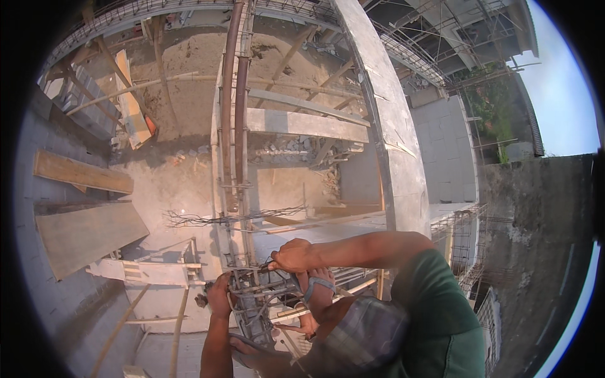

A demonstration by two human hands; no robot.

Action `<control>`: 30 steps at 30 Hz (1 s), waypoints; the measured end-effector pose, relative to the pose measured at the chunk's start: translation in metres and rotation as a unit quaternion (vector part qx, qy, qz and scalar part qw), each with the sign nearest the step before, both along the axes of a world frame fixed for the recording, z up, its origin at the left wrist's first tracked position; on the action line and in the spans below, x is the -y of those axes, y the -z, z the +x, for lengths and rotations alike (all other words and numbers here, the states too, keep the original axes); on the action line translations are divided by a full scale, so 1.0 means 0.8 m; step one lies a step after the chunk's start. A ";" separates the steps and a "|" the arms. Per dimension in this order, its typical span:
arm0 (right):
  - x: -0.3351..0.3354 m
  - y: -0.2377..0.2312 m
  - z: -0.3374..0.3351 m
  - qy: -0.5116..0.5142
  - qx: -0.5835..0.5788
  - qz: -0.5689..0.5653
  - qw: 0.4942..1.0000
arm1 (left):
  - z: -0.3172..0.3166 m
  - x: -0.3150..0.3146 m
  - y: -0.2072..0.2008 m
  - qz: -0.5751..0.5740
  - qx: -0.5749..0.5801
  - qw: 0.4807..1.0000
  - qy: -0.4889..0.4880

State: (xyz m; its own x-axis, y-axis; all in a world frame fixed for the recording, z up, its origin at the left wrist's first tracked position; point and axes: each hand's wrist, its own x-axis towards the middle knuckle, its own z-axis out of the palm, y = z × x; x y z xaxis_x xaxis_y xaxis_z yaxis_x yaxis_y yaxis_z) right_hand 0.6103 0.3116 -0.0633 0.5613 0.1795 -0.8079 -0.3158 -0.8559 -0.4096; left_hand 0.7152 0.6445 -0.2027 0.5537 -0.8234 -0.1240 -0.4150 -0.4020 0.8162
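Note:
My right hand (292,255) is closed at the right side of a narrow rebar cage (252,296), its fingers curled round a thin dark piece too small to name. My left hand (220,295) is curled at the cage's left side, next to a dark, lumpy end (201,298); what its fingers grip is hidden. The cage's long bars and cross ties run away from me inside a beam form. Farther along, a loose bundle of thin tie wires (233,217) lies across it. My sandalled foot (315,286) rests just right of the cage.
I am high above a sandy floor (183,164). A wide concrete-topped wall (394,138) runs along the right. Brown pipes (241,113) lie along the beam ahead. Boards (88,230) lean at the left wall, and bamboo props (179,327) stand below.

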 end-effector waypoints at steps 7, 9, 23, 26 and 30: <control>0.029 0.063 0.001 0.350 -0.377 0.211 0.831 | 0.009 -0.010 0.012 0.043 0.003 0.998 0.044; 0.031 0.056 0.003 0.378 -0.406 0.180 0.812 | 0.007 -0.010 0.014 0.045 -0.006 0.998 0.039; -0.035 0.041 -0.024 -0.188 0.178 -0.209 0.943 | 0.004 -0.003 0.009 0.017 -0.024 0.999 0.017; -0.043 0.054 -0.025 -0.190 0.162 -0.255 0.934 | 0.004 -0.001 0.006 0.025 -0.047 0.999 0.007; -0.033 0.059 -0.018 -0.135 0.093 -0.216 0.963 | 0.004 0.000 0.004 0.011 -0.038 0.999 -0.002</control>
State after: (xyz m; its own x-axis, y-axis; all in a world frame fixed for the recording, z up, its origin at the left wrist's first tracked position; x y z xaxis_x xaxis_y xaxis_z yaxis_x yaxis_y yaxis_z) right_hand 0.5959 0.3380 -0.1101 0.6835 0.0099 -0.7299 -0.0130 -0.9996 -0.0258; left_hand 0.7182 0.6447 -0.2059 0.5450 -0.8180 -0.1839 -0.3514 -0.4220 0.8357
